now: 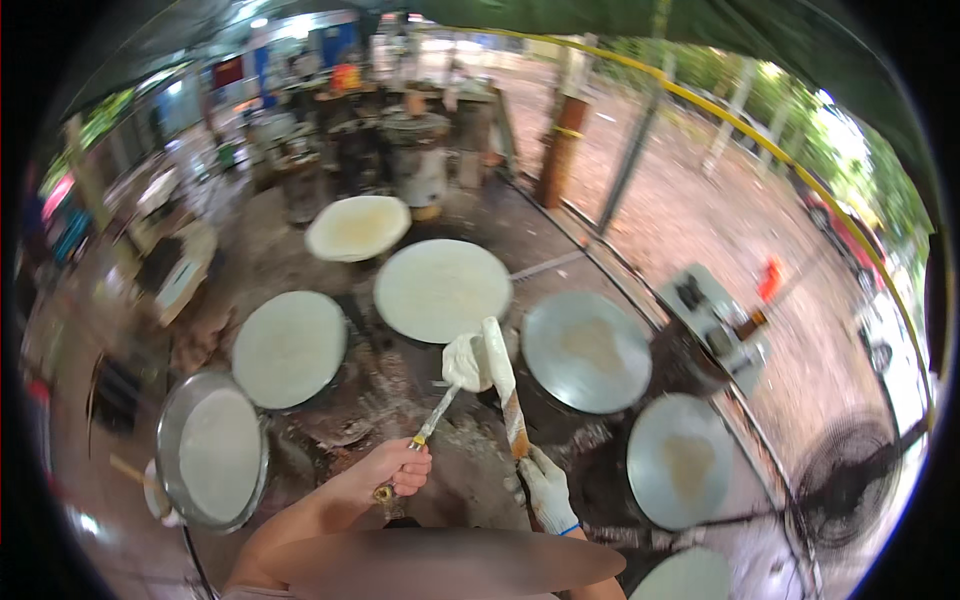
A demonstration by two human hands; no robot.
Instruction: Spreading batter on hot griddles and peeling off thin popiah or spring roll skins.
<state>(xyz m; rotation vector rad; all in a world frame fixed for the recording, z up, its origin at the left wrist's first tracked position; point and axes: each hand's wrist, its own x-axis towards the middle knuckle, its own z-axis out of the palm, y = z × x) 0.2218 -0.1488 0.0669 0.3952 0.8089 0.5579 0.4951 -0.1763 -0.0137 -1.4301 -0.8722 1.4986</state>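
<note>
My bare left hand grips the handle of a metal ladle, whose bowl is coated in thick white batter. In my right hand, covered by a white knit glove, is a long wooden spreader with batter over its upper part. The ladle's bowl and the spreader's coated end meet or overlap; whether they touch I cannot tell. Just beyond them lies a round griddle covered with a white batter layer. A steel basin of white liquid batter stands left of my left hand.
More batter-covered rounds lie at the left and far left. Grey round griddles with brownish patches curve along the right. A small side table holds containers. A fan stands far right, a rusty post behind.
</note>
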